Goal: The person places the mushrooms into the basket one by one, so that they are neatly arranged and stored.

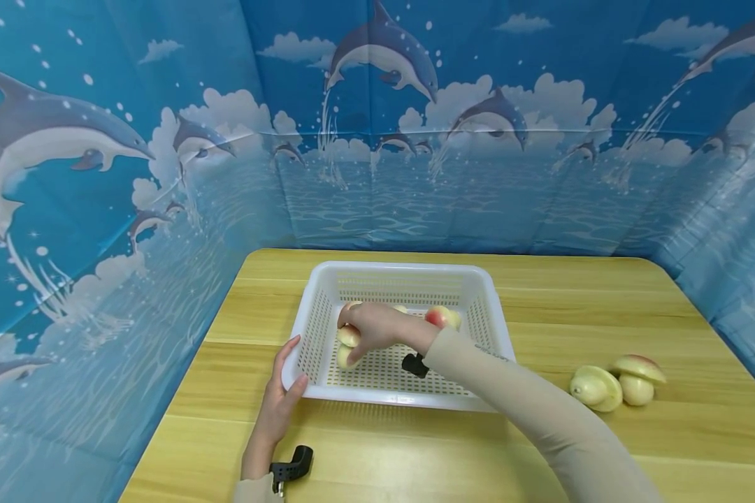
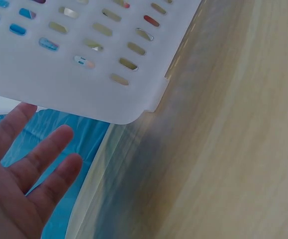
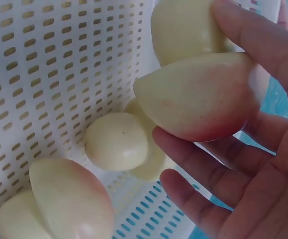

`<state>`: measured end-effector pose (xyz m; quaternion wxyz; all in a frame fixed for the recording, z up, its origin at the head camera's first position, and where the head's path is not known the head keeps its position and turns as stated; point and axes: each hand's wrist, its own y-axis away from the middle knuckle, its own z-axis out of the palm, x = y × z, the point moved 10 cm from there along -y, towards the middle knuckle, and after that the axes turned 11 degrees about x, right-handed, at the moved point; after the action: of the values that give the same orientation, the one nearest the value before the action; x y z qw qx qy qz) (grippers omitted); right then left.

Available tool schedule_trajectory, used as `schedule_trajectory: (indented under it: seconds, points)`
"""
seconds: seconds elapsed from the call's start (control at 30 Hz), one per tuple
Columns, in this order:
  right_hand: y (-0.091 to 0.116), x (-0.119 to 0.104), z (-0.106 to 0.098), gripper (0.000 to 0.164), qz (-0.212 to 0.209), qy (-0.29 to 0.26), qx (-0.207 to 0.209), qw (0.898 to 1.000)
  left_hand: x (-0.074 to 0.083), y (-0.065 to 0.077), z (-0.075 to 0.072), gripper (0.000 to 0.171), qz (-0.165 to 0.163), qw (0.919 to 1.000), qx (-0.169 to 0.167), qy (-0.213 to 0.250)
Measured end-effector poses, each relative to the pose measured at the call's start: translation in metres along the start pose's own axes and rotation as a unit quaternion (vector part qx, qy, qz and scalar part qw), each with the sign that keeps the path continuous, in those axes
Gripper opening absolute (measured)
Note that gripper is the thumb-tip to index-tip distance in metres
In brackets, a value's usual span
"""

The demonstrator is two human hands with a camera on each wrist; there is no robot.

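In the head view, my right hand (image 1: 377, 327) is inside the white plastic basket (image 1: 409, 399), near its left side. The right wrist view shows that hand (image 3: 253, 164) holding a mushroom model, its pale cap (image 3: 198, 97) blushed red and its cream stem (image 3: 186, 30) by the thumb. Below lie two more mushrooms (image 3: 116, 142) (image 3: 71, 199) in the basket. My left hand (image 1: 279, 402) rests at the basket's near left corner. In the left wrist view, its fingers (image 2: 47, 149) are spread and fairly straight against or beside the white wall; the thumb is hidden there.
Two mushroom models (image 1: 596, 388) (image 1: 638, 378) lie on the wooden table (image 1: 415, 454) right of the basket. One red-tinged mushroom (image 1: 443, 318) sits toward the basket's right side. A blue dolphin-print curtain (image 1: 415, 195) surrounds the table's back and sides.
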<state>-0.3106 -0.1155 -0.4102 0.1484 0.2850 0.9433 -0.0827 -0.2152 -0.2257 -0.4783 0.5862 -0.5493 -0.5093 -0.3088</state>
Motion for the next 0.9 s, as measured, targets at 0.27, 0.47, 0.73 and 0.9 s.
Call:
schedule_trajectory:
  seconds: [0.27, 0.47, 0.73, 0.9]
  points:
    - [-0.002, 0.000, 0.015, 0.051, 0.008, -0.016, -0.024, 1.000, 0.002, 0.000, -0.001, 0.061, 0.003, 1.0000, -0.001, 0.004]
    - [0.000, 0.003, 0.020, 0.055, 0.018, -0.012, -0.027, 0.999, 0.003, 0.000, 0.000, 0.061, 0.007, 1.0000, -0.002, 0.006]
    - [0.001, 0.003, 0.023, 0.056, 0.015, -0.014, -0.028, 0.999, 0.001, 0.000, -0.001, 0.061, 0.001, 1.0000, 0.000, 0.001]
    - [0.000, 0.005, 0.026, 0.054, 0.017, -0.014, -0.027, 0.999, 0.002, 0.000, 0.000, 0.061, 0.003, 1.0000, 0.001, 0.000]
